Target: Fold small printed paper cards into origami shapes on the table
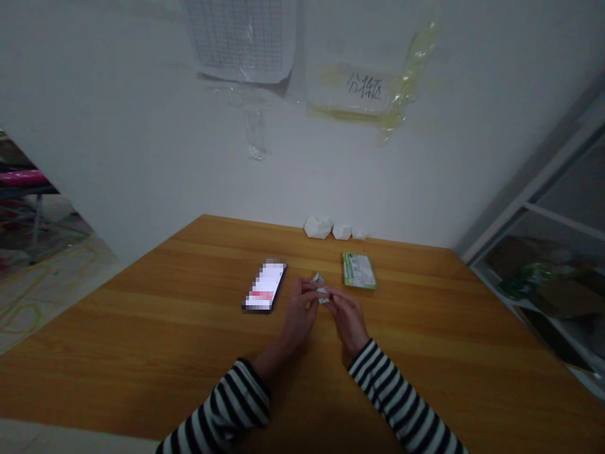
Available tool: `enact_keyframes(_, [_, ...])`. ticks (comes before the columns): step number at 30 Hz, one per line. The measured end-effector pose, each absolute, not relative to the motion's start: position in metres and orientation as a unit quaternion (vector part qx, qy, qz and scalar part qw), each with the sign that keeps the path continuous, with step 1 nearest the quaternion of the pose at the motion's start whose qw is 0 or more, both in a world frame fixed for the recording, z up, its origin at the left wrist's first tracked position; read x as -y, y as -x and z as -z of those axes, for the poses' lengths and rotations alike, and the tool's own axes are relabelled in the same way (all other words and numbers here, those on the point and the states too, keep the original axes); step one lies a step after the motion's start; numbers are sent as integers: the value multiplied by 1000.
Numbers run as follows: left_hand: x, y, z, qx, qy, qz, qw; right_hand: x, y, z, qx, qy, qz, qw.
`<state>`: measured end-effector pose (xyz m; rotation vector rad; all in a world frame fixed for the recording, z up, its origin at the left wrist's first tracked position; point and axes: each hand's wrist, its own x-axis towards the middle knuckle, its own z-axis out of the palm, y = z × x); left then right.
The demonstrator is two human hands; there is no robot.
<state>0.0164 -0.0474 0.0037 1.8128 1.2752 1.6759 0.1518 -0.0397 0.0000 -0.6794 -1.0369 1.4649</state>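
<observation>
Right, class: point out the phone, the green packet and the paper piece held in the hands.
Phone (pixel 265 287): head view, middle of its lit screen.
Green packet (pixel 359 270): head view, centre of its top face.
Paper piece (pixel 319 280): head view, its white upper corner.

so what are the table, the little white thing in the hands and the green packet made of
Table: wood or wood-look laminate, orange-brown with grain streaks, slight sheen. Small white piece between left hand and right hand: likely paper, creased folds. Green packet: probably thin plastic film, too small to confirm.
</observation>
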Motion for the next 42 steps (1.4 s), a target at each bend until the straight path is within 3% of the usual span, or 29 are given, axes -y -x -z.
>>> enact_keyframes(5, [49,-19,-6,-432,-642,-592,227,35,-156,3,413,339,-603,592])
enact_keyframes(11, [49,-21,-6,-458,-588,-557,365,29,-163,5,405,352,-573,619])
enact_keyframes(18, [47,-10,-6,-523,-673,-462,244,31,-168,-4,514,382,-520,565])
enact_keyframes(24, [54,-14,-8,-532,-714,-433,141,40,-161,-3,403,390,-632,536])
enact_keyframes(28, [55,-17,-8,-535,-719,-418,147,39,-157,4,387,394,-635,541])
enact_keyframes(34, [52,-16,-6,-519,-733,-412,151,34,-159,10,485,418,-542,543])
enact_keyframes(42, [48,-15,-13,-511,-611,-518,313,38,-160,-7,378,418,-571,597])
